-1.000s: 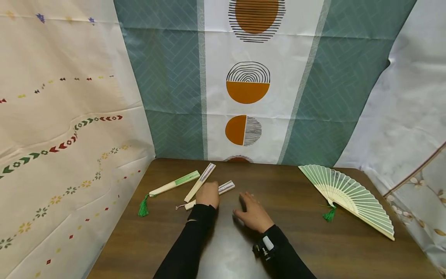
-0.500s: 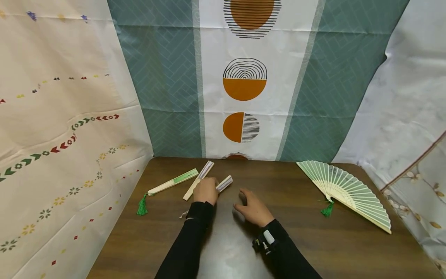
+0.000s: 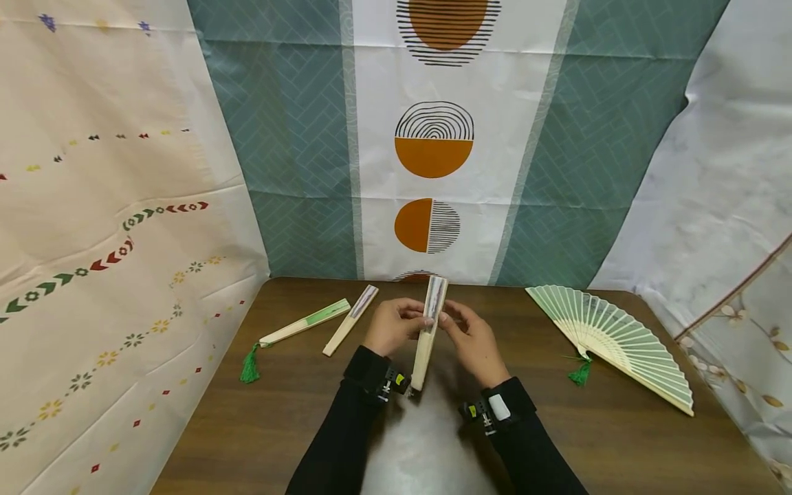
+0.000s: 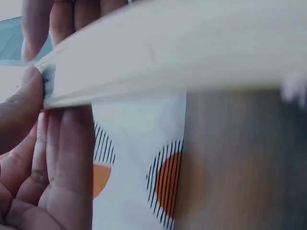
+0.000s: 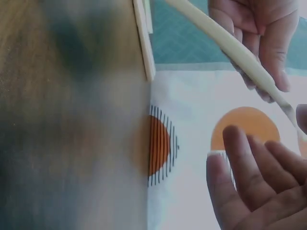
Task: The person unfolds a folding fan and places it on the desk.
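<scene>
In the head view my left hand [image 3: 390, 328] grips a folded hand fan [image 3: 423, 350] with pale wooden ribs, holding it upright over the table. The left wrist view shows the left thumb [image 4: 24, 108] in front of the fan, with fingers behind it. Close to the fan's other side is my right hand [image 3: 481, 346], its fingers loosely extended in the right wrist view. The right thumb is at the fan's edge; whether they touch I cannot tell. Left of the hands lie another folded fan [image 3: 350, 321] and a green-topped folded fan [image 3: 306, 322] with a green tassel [image 3: 249, 366].
An opened pale green fan [image 3: 612, 344] with a green tassel [image 3: 579, 372] lies at the right of the brown table [image 3: 247, 440]. A patterned cloth [image 3: 291, 172] hangs behind the table, and cream cloth [image 3: 124, 289] hangs at the left.
My left hand has picked up the nearest folded fan and brought it up and right, turned upright. My right hand has moved up beside it. The other fans stay put.
</scene>
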{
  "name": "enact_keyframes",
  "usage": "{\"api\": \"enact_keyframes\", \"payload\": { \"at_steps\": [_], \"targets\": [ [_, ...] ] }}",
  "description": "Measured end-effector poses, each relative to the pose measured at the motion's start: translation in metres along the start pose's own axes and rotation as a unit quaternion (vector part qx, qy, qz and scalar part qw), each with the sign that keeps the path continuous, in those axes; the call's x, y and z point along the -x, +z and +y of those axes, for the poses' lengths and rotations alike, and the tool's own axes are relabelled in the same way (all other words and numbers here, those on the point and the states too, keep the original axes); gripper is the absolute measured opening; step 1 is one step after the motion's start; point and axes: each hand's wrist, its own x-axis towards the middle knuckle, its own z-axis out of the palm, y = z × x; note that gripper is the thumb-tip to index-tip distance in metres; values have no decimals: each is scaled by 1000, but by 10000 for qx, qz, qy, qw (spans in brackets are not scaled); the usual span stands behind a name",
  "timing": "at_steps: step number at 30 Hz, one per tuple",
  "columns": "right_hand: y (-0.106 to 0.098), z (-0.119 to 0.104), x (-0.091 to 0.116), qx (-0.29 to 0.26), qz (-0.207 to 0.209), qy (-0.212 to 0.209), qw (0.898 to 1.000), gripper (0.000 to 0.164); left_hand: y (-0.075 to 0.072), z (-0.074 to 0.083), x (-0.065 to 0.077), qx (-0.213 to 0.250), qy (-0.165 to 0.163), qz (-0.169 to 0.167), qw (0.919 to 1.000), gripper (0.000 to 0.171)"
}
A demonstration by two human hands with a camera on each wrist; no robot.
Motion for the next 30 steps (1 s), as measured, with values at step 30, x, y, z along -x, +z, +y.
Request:
{"api": "enact_keyframes", "payload": {
  "at_steps": [30],
  "targets": [
    [12,25,6,-1296,824,1055,9825,32,24,-20,-4,553,-672,-288,9958,13]
  ]
}}
